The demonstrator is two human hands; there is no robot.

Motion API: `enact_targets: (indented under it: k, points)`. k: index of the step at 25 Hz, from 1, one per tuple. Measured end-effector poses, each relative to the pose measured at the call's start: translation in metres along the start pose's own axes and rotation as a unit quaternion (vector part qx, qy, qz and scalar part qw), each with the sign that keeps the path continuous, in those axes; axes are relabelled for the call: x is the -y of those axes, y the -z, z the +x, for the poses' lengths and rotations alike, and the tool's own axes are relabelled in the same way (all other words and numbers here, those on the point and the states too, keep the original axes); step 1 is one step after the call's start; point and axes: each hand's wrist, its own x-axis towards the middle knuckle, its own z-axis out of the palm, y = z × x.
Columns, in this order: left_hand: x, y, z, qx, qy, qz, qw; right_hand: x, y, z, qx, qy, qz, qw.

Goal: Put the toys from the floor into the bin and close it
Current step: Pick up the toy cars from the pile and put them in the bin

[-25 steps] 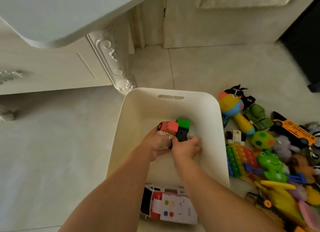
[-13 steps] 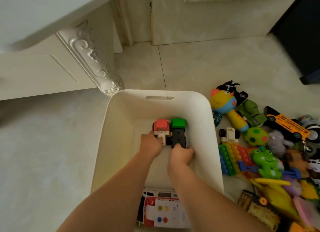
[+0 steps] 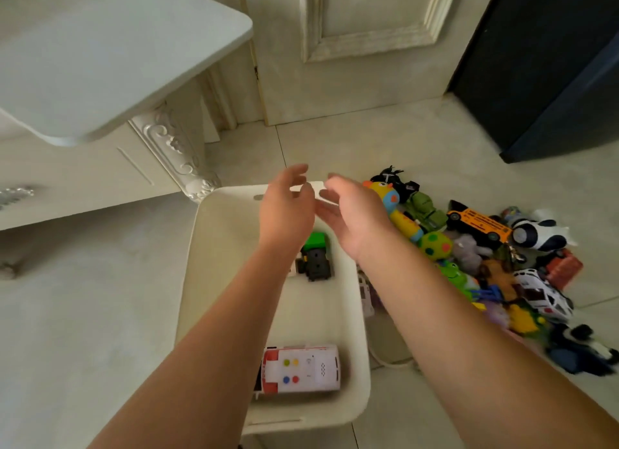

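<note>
1. Head view: the left hand (image 3: 288, 214) and right hand (image 3: 351, 217) hover over the far end of the white bin (image 3: 214, 264), palms facing each other. Their fingers are loosely spread and hold nothing.
2. The bin stands on a pale tiled floor (image 3: 83, 314) beside a white carved table (image 3: 100, 53), with a panelled door (image 3: 351, 30) beyond. A toy pile (image 3: 469, 251) lies just right of the bin.
3. Inside the bin, the green-and-black toy truck (image 3: 316, 257) lies with its long axis near-to-far and its green cab at the far end. A white toy vehicle with coloured buttons (image 3: 301, 370) lies crosswise at the near end.
</note>
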Motion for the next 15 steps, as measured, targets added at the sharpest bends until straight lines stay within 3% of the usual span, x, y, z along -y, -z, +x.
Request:
enact_targets:
  k: [2, 3, 5, 7, 10, 13, 15]
  points:
    - [-0.027, -0.007, -0.017, 0.042, -0.044, -0.023, 0.998, 0.019, 0.033, 0.0, -0.042, 0.07, 0.004, 0.997]
    - [-0.035, -0.016, -0.026, 0.086, -0.044, -0.024, 0.995, 0.017, 0.054, 0.007, -0.058, 0.061, 0.009, 0.996]
    - [-0.037, -0.036, -0.042, 0.19, -0.002, -0.019, 0.982, -0.013, 0.093, 0.019, -0.081, -0.035, -0.057, 0.995]
    - [-0.031, -0.052, -0.053, 0.267, 0.037, -0.006, 0.963, -0.056, 0.132, 0.028, -0.116, -0.115, -0.197, 0.967]
    - [-0.019, -0.058, -0.052, 0.266, 0.07, -0.03, 0.961, -0.108, 0.16, 0.019, -0.101, -0.19, -0.32, 0.923]
    - [-0.009, -0.054, -0.04, 0.229, 0.121, -0.088, 0.962, -0.148, 0.165, 0.029, -0.023, -0.204, -0.163, 0.965]
    - [-0.005, -0.052, -0.034, 0.226, 0.13, -0.102, 0.96, -0.171, 0.158, 0.047, -0.019, -0.213, -0.109, 0.971]
